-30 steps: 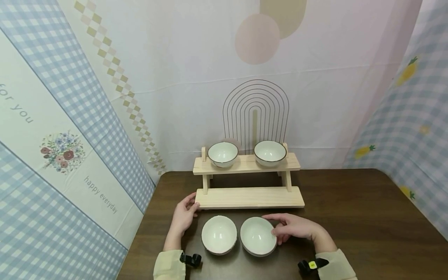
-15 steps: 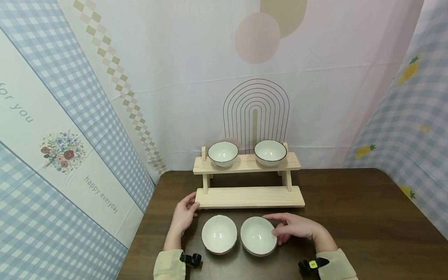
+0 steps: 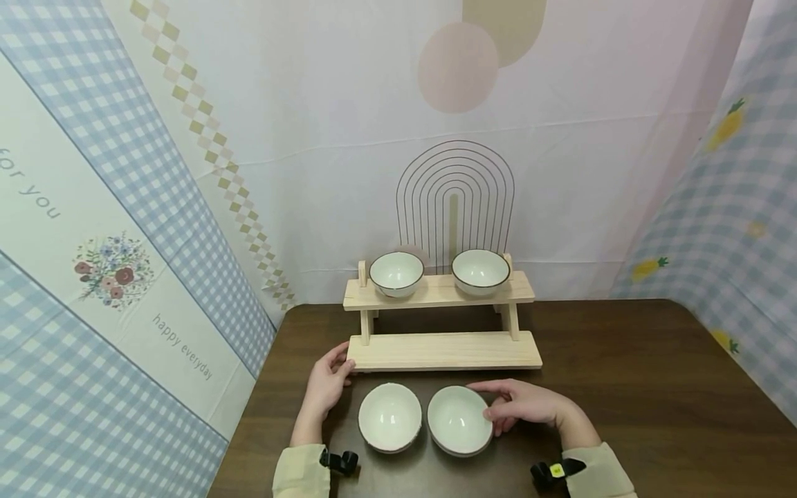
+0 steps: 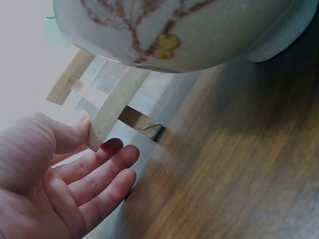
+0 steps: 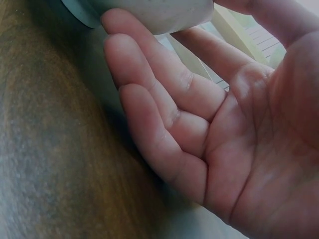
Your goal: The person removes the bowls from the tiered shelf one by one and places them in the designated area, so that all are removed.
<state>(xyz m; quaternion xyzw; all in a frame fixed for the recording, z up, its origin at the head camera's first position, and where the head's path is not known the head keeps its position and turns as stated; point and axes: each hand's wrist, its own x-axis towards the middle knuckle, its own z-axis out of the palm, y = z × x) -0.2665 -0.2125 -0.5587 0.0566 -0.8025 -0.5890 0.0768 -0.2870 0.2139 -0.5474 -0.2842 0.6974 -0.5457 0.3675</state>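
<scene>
A two-tier wooden shelf [image 3: 445, 351] stands at the back of the table. My left hand [image 3: 327, 384] pinches the left end of its lower board [image 4: 112, 112], thumb on top and fingers beneath. Two white bowls stand side by side in front of the shelf: a left one [image 3: 389, 418] and a right one [image 3: 459, 420]. My right hand [image 3: 529, 404] grips the right bowl at its right side, thumb at the rim; in the right wrist view its fingers curl by the bowl's lower wall [image 5: 164, 12]. Both front bowls rest on the table.
Two dark-rimmed white bowls, one left [image 3: 396, 274] and one right [image 3: 480, 272], stand on the upper board [image 3: 436, 294]. A patterned cloth [image 3: 311, 207] hangs behind the brown table [image 3: 623, 373], with checked cloth [image 3: 735, 277] at the right.
</scene>
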